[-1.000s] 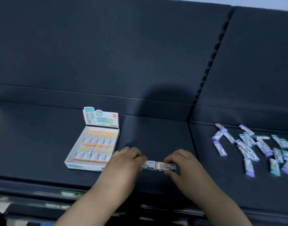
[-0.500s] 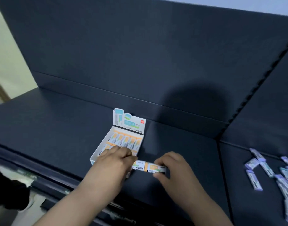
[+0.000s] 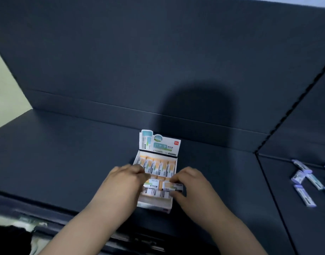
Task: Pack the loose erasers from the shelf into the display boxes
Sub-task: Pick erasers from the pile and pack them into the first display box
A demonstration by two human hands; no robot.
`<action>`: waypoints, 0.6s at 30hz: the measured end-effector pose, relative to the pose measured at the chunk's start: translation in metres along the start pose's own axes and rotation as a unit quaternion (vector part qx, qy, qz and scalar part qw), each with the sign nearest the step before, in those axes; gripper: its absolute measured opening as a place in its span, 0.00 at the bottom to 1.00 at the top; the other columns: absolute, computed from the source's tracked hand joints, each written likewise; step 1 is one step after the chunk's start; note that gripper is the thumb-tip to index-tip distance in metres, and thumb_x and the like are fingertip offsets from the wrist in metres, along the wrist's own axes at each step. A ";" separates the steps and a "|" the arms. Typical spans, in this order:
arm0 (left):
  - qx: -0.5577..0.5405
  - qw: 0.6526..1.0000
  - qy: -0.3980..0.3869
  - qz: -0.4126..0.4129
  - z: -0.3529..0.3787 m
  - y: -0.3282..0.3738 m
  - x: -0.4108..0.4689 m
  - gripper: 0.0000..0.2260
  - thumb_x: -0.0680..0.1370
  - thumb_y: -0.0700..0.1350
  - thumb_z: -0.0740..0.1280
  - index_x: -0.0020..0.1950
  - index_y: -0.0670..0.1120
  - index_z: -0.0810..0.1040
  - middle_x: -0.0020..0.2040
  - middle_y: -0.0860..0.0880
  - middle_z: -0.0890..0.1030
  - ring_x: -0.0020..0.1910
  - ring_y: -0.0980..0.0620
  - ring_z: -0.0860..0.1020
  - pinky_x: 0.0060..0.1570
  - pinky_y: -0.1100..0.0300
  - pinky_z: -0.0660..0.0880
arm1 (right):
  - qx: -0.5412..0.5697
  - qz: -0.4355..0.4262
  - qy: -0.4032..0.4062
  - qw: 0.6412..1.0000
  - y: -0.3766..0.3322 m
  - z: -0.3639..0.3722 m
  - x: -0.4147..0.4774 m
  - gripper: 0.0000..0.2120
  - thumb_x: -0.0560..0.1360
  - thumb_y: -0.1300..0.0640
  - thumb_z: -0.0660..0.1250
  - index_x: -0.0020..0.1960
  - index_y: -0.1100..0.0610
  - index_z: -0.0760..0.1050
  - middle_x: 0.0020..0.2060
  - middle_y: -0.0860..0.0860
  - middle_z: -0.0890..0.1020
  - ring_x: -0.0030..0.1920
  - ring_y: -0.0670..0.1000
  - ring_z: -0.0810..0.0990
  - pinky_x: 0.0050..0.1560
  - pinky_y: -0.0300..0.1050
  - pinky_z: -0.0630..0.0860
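Display box (image 3: pixel 154 206) sits on the dark shelf (image 3: pixel 66 162), its front wall close to the shelf's front lip, its printed lid flap (image 3: pixel 159 142) standing upright at the far end. Far row inside is filled: orange-sleeved erasers (image 3: pixel 156 165) side by side, wall to wall. My left hand (image 3: pixel 121 183) comes in over the box's left wall, fingers curled, pinching one orange eraser (image 3: pixel 152 182) low over the near row. My right hand (image 3: pixel 191 184) comes in over the right wall, fingers curled on top and thumb underneath, gripping a second orange eraser (image 3: pixel 172 186) whose right end overhangs that wall. The two lie end to end, touching or nearly so; blur keeps me from telling which. More sleeves show beneath them in the near row, count unclear. Room: wide bare shelf to the left of the box, a narrower strip to its right up to the seam (image 3: pixel 268 183) between shelf sections, and a gap behind the flap before the back panel (image 3: pixel 158 61). Across the seam, well apart from the box, loose purple- and teal-ended erasers (image 3: pixel 305 196) lie scattered at mixed angles, running off the right edge of view.
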State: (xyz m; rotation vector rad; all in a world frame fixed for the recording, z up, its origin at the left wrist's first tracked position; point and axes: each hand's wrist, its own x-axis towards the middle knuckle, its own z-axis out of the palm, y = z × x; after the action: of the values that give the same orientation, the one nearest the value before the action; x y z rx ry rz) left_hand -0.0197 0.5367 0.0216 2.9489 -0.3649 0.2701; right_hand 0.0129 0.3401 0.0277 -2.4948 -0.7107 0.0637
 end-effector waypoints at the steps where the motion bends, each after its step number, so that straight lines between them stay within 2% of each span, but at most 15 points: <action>1: -0.005 1.000 -0.012 0.006 -0.001 -0.007 0.001 0.24 0.48 0.41 0.82 0.41 0.56 0.84 0.36 0.58 0.81 0.32 0.55 0.80 0.30 0.64 0.71 | -0.005 0.006 -0.002 1.000 -0.004 0.003 0.002 0.13 0.75 0.52 0.66 0.59 0.49 0.74 0.54 0.42 0.72 0.58 0.43 0.68 0.59 0.35 0.67; 3: -0.022 0.999 -0.041 0.001 -0.002 -0.020 0.003 0.18 0.52 0.43 0.81 0.37 0.55 0.83 0.34 0.58 0.80 0.33 0.54 0.80 0.32 0.63 0.67 | -0.017 0.018 -0.018 1.000 -0.011 0.008 0.005 0.13 0.75 0.52 0.66 0.59 0.49 0.73 0.55 0.43 0.72 0.58 0.44 0.67 0.60 0.36 0.67; 5: -0.022 0.996 -0.081 0.007 -0.007 -0.024 0.005 0.13 0.58 0.45 0.79 0.39 0.55 0.82 0.36 0.57 0.80 0.39 0.53 0.81 0.37 0.61 0.64 | -0.035 0.026 -0.035 0.998 -0.017 0.011 0.006 0.12 0.74 0.52 0.66 0.57 0.50 0.73 0.55 0.44 0.73 0.58 0.45 0.68 0.59 0.37 0.67; 8: 0.022 0.993 -0.115 0.031 -0.004 -0.028 0.009 0.13 0.74 0.49 0.67 0.58 0.57 0.77 0.55 0.58 0.78 0.58 0.55 0.72 0.48 0.60 0.59 | -0.045 0.038 -0.047 0.997 -0.023 0.019 0.007 0.11 0.73 0.52 0.67 0.55 0.49 0.75 0.53 0.44 0.74 0.57 0.45 0.68 0.58 0.37 0.67; 10: 0.028 0.989 -0.142 0.035 -0.002 -0.029 0.012 0.13 0.76 0.48 0.65 0.61 0.57 0.76 0.58 0.57 0.77 0.60 0.55 0.70 0.49 0.60 0.58 | -0.049 0.045 -0.053 0.996 -0.026 0.021 0.009 0.11 0.72 0.52 0.68 0.54 0.48 0.75 0.53 0.43 0.75 0.57 0.45 0.68 0.58 0.37 0.67; 14: 0.043 0.981 -0.183 0.054 -0.001 -0.034 0.019 0.13 0.76 0.48 0.65 0.60 0.55 0.77 0.57 0.55 0.79 0.57 0.53 0.72 0.52 0.60 0.60 | -0.086 0.066 -0.090 0.990 -0.031 0.016 0.017 0.11 0.72 0.51 0.68 0.54 0.48 0.75 0.55 0.44 0.76 0.58 0.47 0.69 0.59 0.41 0.65; 18: 0.077 0.970 -0.221 0.070 -0.003 -0.035 0.024 0.15 0.76 0.43 0.65 0.62 0.56 0.76 0.60 0.54 0.78 0.59 0.51 0.73 0.56 0.61 0.63 | -0.103 0.083 -0.115 0.985 -0.034 0.012 0.020 0.11 0.72 0.52 0.68 0.55 0.48 0.76 0.55 0.45 0.78 0.59 0.47 0.70 0.60 0.42 0.65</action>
State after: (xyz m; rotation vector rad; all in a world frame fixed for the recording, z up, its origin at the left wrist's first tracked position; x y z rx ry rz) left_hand 0.0118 0.5651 0.0251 3.1224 -0.6340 -0.3698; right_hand 0.0116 0.3802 0.0370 -2.7714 -0.6259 0.3601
